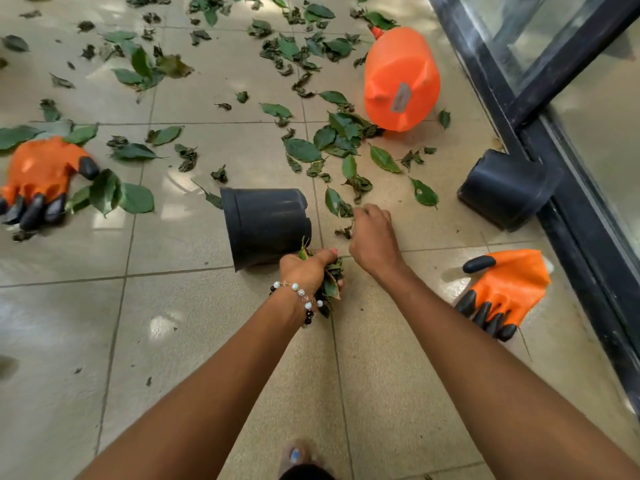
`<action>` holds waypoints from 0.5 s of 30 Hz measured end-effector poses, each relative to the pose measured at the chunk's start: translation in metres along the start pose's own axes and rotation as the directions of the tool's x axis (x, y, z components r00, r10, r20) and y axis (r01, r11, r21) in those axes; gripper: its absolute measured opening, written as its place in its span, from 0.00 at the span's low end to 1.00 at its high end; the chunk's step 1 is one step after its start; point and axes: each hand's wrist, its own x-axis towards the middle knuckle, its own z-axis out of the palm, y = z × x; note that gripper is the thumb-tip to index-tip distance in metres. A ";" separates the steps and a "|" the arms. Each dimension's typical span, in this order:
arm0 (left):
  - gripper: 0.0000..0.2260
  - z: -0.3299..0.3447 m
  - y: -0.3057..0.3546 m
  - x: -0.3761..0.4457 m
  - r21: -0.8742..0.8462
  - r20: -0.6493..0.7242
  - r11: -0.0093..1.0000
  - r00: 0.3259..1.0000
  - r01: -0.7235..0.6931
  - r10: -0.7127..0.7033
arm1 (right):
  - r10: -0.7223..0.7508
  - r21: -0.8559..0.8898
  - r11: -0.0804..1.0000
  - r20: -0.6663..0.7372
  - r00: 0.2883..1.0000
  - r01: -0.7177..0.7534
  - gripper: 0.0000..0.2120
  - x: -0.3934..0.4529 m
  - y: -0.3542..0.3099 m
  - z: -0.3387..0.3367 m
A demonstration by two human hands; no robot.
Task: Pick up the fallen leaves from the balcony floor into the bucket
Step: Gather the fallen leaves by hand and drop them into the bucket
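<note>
Both hands grip leaves: left (309,268) a bunch (331,284), right (372,233) pinching a scrap (343,232).

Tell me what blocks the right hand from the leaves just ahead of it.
Nothing visible does. The right hand is down at the floor tiles, its fingertips already among the small leaves beside the tipped black pot.
</note>
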 end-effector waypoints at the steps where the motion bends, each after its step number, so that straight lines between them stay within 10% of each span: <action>1: 0.15 -0.001 -0.001 -0.001 0.005 -0.007 1.000 1.000 -0.008 0.008 | -0.035 0.007 0.999 -0.059 0.998 0.035 0.23 -0.003 -0.006 0.002; 4: 0.18 -0.006 -0.003 -0.002 0.031 -0.032 0.999 0.999 -0.018 0.019 | -0.129 0.056 0.989 -0.117 0.985 0.136 0.25 0.000 -0.020 0.001; 10: 0.18 -0.016 -0.001 -0.008 0.051 -0.044 0.999 0.999 -0.011 0.013 | -0.168 -0.123 0.969 0.317 0.933 0.216 0.34 0.016 -0.021 -0.002; 15: 0.18 -0.025 0.003 -0.012 0.077 -0.034 0.997 0.999 -0.015 0.018 | -0.254 -0.192 0.937 0.205 0.945 0.293 0.29 -0.009 -0.006 0.007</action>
